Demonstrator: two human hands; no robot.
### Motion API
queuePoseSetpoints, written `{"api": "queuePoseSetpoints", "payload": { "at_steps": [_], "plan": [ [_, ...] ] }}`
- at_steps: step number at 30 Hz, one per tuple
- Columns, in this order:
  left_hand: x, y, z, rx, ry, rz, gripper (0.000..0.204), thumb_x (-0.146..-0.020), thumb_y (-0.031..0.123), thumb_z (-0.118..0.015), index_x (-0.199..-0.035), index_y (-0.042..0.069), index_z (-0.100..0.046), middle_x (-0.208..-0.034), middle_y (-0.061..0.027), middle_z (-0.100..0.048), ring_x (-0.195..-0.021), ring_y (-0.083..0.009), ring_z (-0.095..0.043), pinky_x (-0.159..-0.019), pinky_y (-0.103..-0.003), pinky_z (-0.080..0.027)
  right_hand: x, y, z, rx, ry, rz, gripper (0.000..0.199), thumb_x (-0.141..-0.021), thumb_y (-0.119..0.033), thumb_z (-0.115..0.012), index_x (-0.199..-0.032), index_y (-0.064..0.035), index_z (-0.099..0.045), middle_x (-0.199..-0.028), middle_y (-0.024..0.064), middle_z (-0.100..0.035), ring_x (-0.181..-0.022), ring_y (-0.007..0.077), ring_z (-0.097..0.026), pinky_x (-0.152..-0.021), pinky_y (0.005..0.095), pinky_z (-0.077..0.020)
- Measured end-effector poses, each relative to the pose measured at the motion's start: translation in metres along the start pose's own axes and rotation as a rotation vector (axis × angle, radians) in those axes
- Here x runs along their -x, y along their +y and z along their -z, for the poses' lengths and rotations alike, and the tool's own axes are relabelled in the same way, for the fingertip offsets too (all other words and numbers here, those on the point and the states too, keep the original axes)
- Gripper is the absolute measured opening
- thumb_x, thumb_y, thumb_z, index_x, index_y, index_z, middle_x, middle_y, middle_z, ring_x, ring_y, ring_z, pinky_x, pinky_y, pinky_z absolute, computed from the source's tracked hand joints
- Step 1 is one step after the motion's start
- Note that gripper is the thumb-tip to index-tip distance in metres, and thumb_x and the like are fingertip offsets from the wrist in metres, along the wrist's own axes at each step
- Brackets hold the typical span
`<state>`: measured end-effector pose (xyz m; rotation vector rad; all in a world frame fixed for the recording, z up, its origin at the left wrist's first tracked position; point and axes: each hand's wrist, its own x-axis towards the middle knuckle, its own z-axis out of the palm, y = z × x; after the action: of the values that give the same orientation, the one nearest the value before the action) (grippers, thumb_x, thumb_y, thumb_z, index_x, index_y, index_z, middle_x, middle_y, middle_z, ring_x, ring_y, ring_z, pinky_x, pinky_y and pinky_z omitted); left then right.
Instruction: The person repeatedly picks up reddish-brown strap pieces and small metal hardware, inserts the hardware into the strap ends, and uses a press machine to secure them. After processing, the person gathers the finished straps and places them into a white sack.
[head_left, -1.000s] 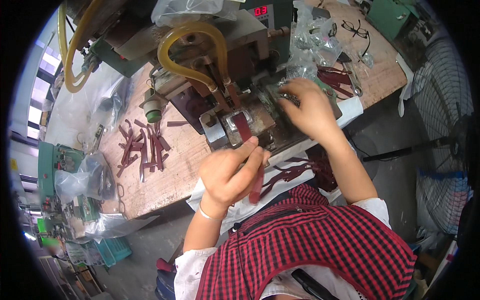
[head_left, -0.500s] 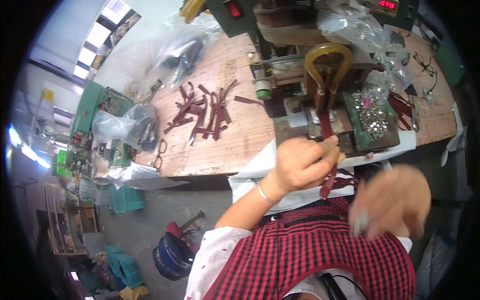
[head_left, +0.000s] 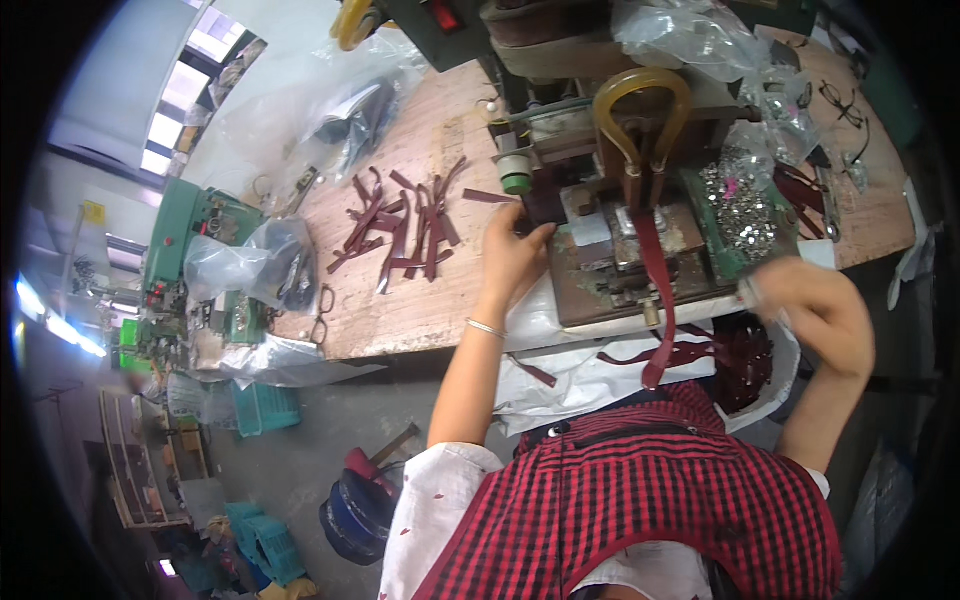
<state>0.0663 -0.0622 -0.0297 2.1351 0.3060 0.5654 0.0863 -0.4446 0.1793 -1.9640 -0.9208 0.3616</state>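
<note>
**At the press [head_left: 560, 60], one burgundy strip [head_left: 656, 270] set in the jig [head_left: 690, 238]**

One flat, supple burgundy strip is held at its upper end in the scuffed metal jig and draped past the front edge. Above it, one smooth yellow hose [head_left: 642, 79] is bent into a loop. Beside one round green button [head_left: 516, 184], the left hand [head_left: 513, 262] is placed with thumb and forefinger parted. The right hand [head_left: 815, 300] is blurred near one heap of shiny metal studs [head_left: 740, 215], too many to be counted; whether its fingers are closed on anything cannot be told. On the wooden surface [head_left: 440, 310], overlapping burgundy strips [head_left: 402, 238] are piled, uncountable exactly; one single strip [head_left: 488, 197] is laid apart.
</note>
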Motion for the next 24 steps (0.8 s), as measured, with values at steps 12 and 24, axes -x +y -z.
{"api": "queuePoseSetpoints", "payload": {
  "at_steps": [12,24],
  "plan": [
    [-0.067,-0.05,0.051,-0.82,-0.258,-0.335,0.033,-0.082,0.005,-0.069,-0.114,0.007,-0.075,-0.125,-0.0098,-0.07,-0.106,-0.0344,-0.068,-0.09,-0.041,-0.055,-0.045,0.169,-0.053,0.755,0.775,-0.075,0.016,-0.079,-0.012,-0.078,-0.092,-0.0056,-0.07,-0.095,0.0121,-0.067,-0.095,0.0345,-0.062,-0.081,0.0466,-0.0495],
    [-0.034,-0.023,0.076,-0.576,0.033,-0.119,0.02,-0.082,0.012,-0.072,-0.099,0.006,-0.064,-0.088,-0.0112,-0.07,-0.076,-0.0282,-0.069,-0.065,-0.04,-0.053,-0.057,0.159,-0.048,0.587,0.894,-0.009,0.009,-0.082,-0.014,-0.069,-0.081,-0.0054,-0.067,-0.078,0.0139,-0.067,-0.077,0.0356,-0.065,-0.069,0.0483,-0.0506]
  ]
}}
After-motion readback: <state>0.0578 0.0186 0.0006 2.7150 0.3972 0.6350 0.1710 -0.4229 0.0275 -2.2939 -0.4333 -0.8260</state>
